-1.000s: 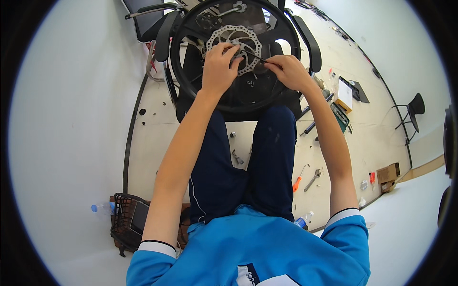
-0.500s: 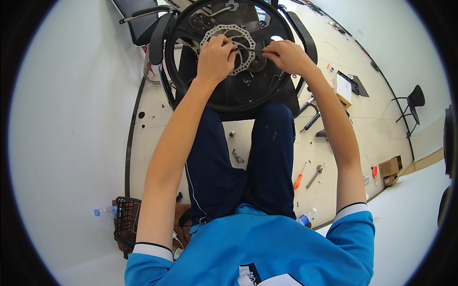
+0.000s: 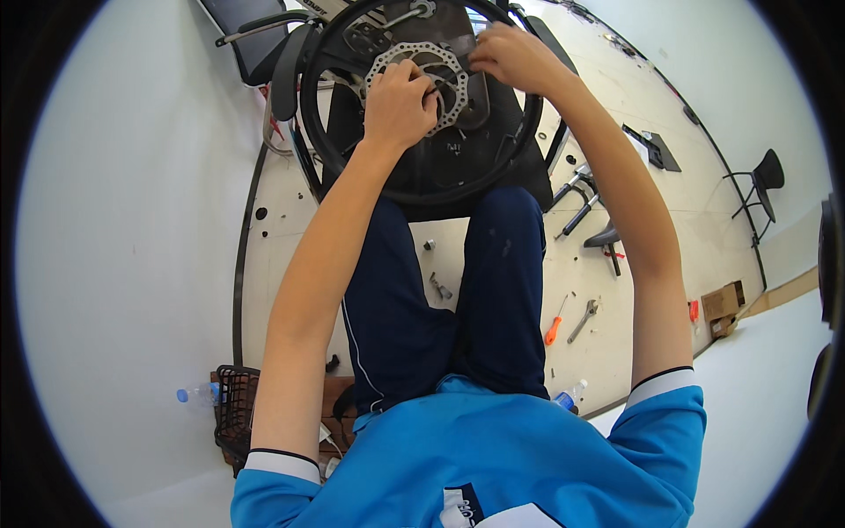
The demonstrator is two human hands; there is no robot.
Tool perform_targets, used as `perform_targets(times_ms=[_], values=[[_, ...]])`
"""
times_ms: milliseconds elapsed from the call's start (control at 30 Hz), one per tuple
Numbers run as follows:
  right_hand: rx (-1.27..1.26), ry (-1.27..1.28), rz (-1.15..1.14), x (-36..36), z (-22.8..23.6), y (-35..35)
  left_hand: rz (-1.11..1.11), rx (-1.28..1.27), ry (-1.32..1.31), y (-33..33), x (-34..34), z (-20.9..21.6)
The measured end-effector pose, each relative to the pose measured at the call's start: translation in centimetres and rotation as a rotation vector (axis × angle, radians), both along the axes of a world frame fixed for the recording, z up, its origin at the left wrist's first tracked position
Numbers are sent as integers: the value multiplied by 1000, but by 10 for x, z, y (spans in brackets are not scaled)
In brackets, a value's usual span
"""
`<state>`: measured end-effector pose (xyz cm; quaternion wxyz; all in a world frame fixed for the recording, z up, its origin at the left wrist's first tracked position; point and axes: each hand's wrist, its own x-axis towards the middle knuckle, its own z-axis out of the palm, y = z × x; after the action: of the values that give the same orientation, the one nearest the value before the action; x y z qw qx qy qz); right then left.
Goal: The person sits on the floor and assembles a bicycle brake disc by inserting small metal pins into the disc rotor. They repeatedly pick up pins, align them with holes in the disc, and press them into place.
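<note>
A silver brake disc [image 3: 457, 104] with a holed rim sits at the middle of a black spoked wheel [image 3: 437, 195]. The wheel lies flat over a black chair seat. My left hand [image 3: 400, 107] rests over the left half of the disc, its fingers closed round a thin dark rod [image 3: 443, 85] that looks like a hex key. Most of that key is hidden by the fingers. My right hand [image 3: 515, 60] hovers over the wheel's upper right, up and right of the disc. Its fingers are curled together but smeared by motion, so what they pinch is unclear.
Armrests [image 3: 286, 77] flank the wheel. On the floor to the right lie an orange screwdriver [image 3: 554, 331], an adjustable wrench [image 3: 584, 320], a bicycle fork [image 3: 578, 211] and a cardboard box [image 3: 723, 304]. A black basket [image 3: 236, 409] stands at lower left.
My right hand has moved up and slightly left, away from where it pinched the key's outer end. The left hand has stayed over the disc. The wheel has barely shifted in view.
</note>
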<state>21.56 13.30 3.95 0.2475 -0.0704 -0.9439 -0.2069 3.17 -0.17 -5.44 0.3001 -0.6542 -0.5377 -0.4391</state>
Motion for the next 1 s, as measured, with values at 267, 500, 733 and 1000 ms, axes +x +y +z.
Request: perform_targets(times_ms=[267,500,733,1000], values=[[85,120,3,-17,16,-15,47,-30,-54,4,3,-5],[-116,184,-75,11,-17,-3,25,-71,-83,3,1,-6],[-203,269,-72,13,-25,-16,163,40,-162,-24,2,-21],[-193,315,-41,6,-22,-14,123,-39,-209,-12,-9,-36]])
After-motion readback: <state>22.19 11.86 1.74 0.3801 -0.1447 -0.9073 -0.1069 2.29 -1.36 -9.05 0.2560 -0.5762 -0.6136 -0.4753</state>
